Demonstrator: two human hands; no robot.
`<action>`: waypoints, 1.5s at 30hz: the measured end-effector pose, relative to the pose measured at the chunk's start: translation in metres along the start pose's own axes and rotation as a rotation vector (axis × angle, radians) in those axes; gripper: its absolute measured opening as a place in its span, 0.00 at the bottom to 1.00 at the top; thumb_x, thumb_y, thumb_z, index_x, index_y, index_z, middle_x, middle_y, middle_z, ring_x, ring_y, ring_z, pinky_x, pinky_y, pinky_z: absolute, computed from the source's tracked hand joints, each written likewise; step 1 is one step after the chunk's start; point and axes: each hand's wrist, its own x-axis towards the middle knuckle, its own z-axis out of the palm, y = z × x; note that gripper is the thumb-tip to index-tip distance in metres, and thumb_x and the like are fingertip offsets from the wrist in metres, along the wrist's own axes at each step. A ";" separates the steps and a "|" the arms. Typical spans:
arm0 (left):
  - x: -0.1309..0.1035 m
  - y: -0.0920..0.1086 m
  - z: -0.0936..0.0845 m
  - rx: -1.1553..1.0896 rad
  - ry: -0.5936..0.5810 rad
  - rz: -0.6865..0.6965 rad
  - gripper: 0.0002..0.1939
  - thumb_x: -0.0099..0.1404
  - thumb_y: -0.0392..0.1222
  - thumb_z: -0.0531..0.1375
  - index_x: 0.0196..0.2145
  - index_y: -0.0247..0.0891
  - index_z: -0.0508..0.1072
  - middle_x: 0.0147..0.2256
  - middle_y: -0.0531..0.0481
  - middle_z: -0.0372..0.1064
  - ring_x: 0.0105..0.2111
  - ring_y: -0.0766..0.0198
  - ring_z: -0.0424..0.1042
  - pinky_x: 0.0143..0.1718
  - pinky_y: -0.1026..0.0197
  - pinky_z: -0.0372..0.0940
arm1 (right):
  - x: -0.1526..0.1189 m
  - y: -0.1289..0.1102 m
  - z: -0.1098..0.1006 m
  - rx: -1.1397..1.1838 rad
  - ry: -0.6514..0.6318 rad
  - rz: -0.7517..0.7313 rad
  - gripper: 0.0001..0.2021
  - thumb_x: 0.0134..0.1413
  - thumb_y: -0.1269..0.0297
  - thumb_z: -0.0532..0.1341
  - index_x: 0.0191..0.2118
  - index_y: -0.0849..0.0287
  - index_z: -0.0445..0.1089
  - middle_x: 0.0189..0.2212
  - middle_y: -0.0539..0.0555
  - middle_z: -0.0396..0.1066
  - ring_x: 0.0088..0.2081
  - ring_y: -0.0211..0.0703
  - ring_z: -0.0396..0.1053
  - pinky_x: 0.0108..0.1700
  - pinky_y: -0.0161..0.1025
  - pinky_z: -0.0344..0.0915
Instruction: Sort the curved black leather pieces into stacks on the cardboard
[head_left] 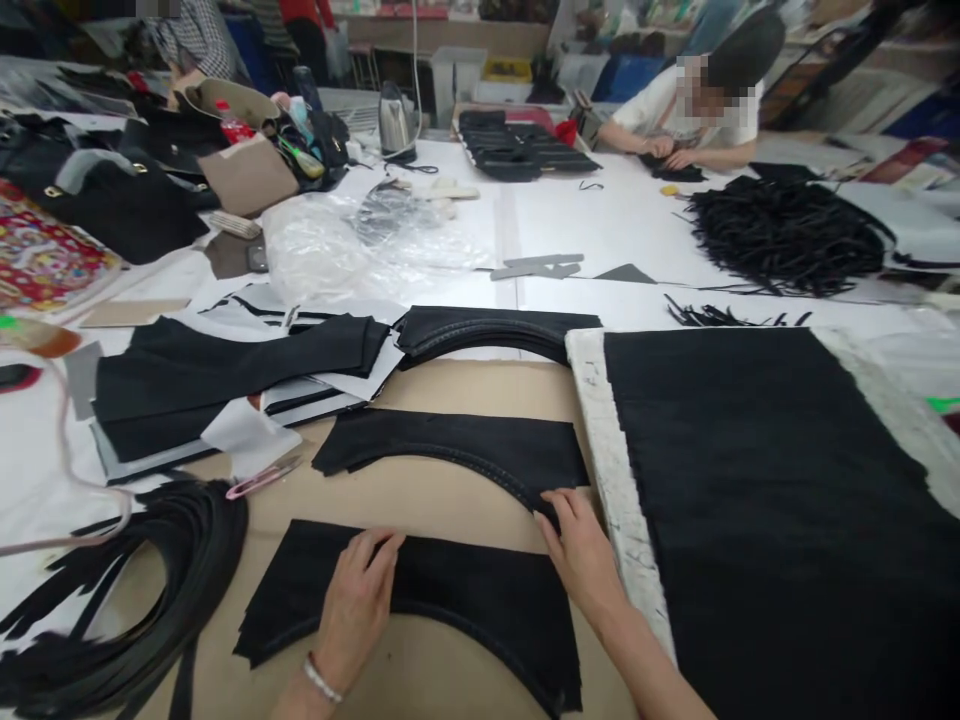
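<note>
Two stacks of arched black material lie in front of me, their curved edges bordered by a stitched-looking strip. On the near black piece (480,590) rests my left hand (358,590), fingers slightly bent and laid over its surface; a pale bracelet circles the wrist. My right hand (577,545) has thumb and fingers around the right end of the curved edge on the middle black piece (457,440). Farther back is a similar stack of arched pieces (495,325). What lies beneath my fingers is partly hidden.
At left are coiled black strips (202,560), pink-handled snips (262,478) and stacked black panels (240,370). A white-edged board with a black sheet (765,500) stands close at right. Beyond are plastic bags (322,245), a black strip pile (787,235), a kettle (396,122) and a co-worker (686,110).
</note>
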 end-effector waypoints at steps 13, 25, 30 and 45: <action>0.110 0.094 0.057 -0.093 -0.269 0.299 0.26 0.61 0.27 0.49 0.57 0.38 0.62 0.53 0.44 0.65 0.53 0.55 0.60 0.52 0.50 0.61 | 0.048 -0.010 -0.001 -0.381 -0.225 -0.205 0.06 0.61 0.70 0.53 0.40 0.57 0.65 0.36 0.54 0.67 0.40 0.47 0.64 0.39 0.42 0.54; 0.107 0.099 0.069 -0.028 -0.331 0.259 0.28 0.60 0.26 0.48 0.58 0.38 0.60 0.55 0.43 0.62 0.54 0.54 0.59 0.54 0.49 0.60 | 0.058 0.001 -0.003 -0.332 -0.255 -0.292 0.05 0.59 0.70 0.53 0.37 0.57 0.65 0.35 0.55 0.67 0.39 0.47 0.65 0.40 0.44 0.54; 0.105 0.100 0.071 -0.021 -0.307 0.250 0.27 0.61 0.27 0.48 0.58 0.38 0.61 0.54 0.42 0.63 0.53 0.54 0.60 0.53 0.49 0.61 | 0.060 0.006 -0.007 -0.310 -0.254 -0.314 0.05 0.59 0.70 0.53 0.37 0.57 0.65 0.35 0.55 0.68 0.40 0.47 0.65 0.40 0.44 0.54; 0.105 0.093 0.069 -0.071 -0.262 0.249 0.29 0.60 0.26 0.48 0.59 0.39 0.60 0.53 0.42 0.62 0.52 0.55 0.60 0.50 0.50 0.61 | 0.065 -0.006 -0.004 -0.426 -0.235 -0.304 0.09 0.62 0.71 0.50 0.35 0.58 0.66 0.32 0.54 0.69 0.36 0.45 0.66 0.38 0.41 0.52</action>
